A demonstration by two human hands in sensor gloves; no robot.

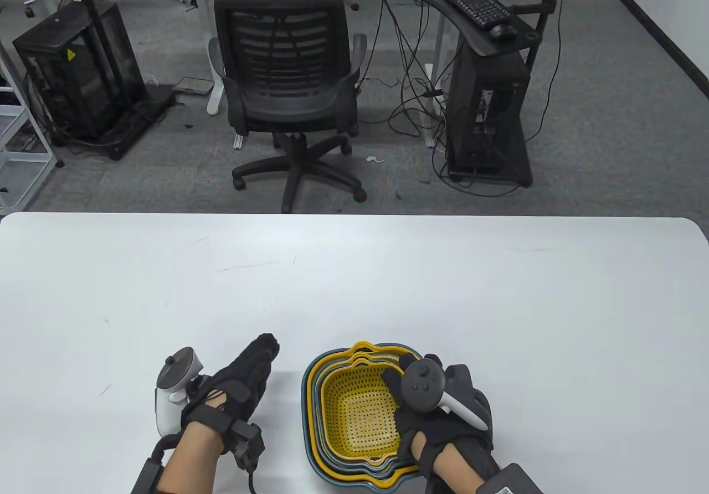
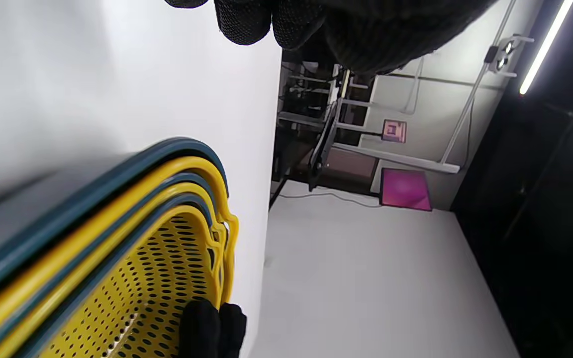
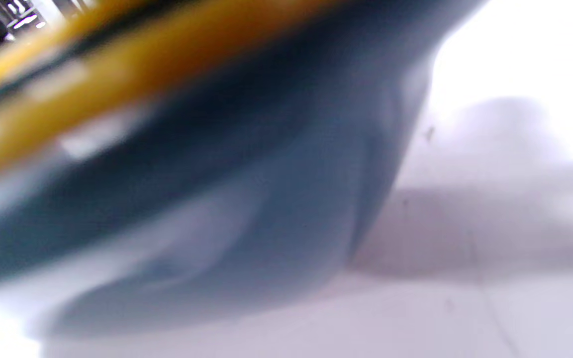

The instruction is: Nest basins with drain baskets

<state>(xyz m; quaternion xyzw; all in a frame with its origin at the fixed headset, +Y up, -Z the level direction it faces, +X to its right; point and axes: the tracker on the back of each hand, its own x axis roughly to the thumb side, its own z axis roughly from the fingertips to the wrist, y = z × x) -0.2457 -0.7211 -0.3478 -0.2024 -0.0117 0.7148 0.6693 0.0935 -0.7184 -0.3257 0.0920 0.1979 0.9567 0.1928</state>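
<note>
A nested stack of blue plastic basins and yellow perforated drain baskets (image 1: 354, 405) sits near the white counter's (image 1: 354, 283) front edge — right hand (image 1: 443, 411) grips its rim; left hand (image 1: 238, 383) rests beside it, fingers extended, holding nothing.

Warning sign: yellow triangular hazard sticker (image 1: 71, 54) on the black mesh equipment cabinet (image 1: 77, 78); its symbol is too small to read.

— What's the basket (image 1: 360, 411) made of?
— Yellow perforated plastic, slightly glossy; the basins (image 1: 308, 405) smooth blue-grey plastic.
— And the gloves?
— Black knitted cloth on my left hand (image 1: 241, 380); table (image 1: 388, 283) matt white.
</note>
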